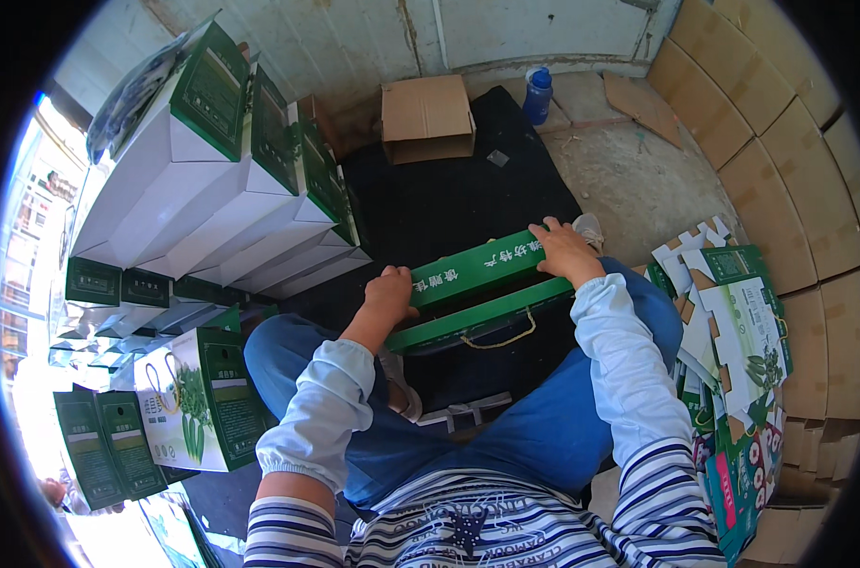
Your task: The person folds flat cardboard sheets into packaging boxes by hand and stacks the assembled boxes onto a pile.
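Observation:
Between my knees is a green cardboard gift box (pixel 473 268) with white lettering on its upper panel. A dark gap runs between that panel and the nearer green edge, where a pale rope handle (pixel 502 338) hangs. My left hand (pixel 388 295) grips the left end, fingers curled over the panel. At the right end my right hand (pixel 564 252) holds the panel's corner, fingertips on top and the thumb side lower. Both hands are closed on the box, and its underside is hidden.
Stacked green and white gift boxes (pixel 198 402) rise on my left. Flat printed box sheets (pixel 747 341) lie in a pile to my right, beside a wall of brown cartons (pixel 780 180). Ahead are an open brown carton (pixel 428 112), a blue bottle (pixel 538 95) and a black mat (pixel 421 204).

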`<state>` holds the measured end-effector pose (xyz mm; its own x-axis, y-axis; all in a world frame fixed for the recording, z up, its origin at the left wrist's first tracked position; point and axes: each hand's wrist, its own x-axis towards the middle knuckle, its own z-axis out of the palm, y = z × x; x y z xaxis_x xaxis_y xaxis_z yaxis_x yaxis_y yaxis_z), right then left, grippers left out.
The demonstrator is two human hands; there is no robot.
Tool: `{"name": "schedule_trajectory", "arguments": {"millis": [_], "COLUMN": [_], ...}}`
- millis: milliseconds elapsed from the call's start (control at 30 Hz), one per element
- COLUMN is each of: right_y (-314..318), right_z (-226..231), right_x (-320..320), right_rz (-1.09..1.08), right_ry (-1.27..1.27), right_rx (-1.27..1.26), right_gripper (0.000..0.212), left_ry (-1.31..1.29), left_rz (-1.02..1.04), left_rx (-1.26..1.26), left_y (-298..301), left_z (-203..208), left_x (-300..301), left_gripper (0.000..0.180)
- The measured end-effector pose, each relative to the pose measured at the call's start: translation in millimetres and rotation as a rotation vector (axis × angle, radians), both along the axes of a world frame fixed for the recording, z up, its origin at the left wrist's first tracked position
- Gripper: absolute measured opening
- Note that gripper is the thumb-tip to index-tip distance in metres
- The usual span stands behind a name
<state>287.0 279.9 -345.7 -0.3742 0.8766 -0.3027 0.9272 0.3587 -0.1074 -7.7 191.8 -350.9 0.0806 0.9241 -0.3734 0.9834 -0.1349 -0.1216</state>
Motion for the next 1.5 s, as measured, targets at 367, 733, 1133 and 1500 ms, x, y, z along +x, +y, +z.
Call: {"name": "schedule_trajectory", "arguments": {"millis": [367,733,1133,1500], "right_y": [-4.1,-7.7,-8.2,-12.0], "right_z": [8.2,10.3,4.4,2.5], "right_x": [3.1,5.4,7.4,7.2], "right_rz": [-0.053,-0.07,-0.167,-0.158], "right_ry": [0.002,-0.07,0.164,0.186], "right_rx": [-0.024,-0.019,-0.126,-0.138], "right_gripper": [0.076,0.083,0.082,0.085], "left_ry": [-0.735,-0.812,-0.956,-1.027], "left_rz": [0.54,0.334,0.472,0.524], "left_rx": [-0.459,-0.377,-0.48,-0.171], "left_y": [-27.8,-41.3,-45.3,-54.2], "left_z": [45.8,31.9,11.8,4.3], "left_x": [-41.5,-40.9,-46.7,-41.9], "left_gripper": [0.044,0.045,0.025,0.028]}}
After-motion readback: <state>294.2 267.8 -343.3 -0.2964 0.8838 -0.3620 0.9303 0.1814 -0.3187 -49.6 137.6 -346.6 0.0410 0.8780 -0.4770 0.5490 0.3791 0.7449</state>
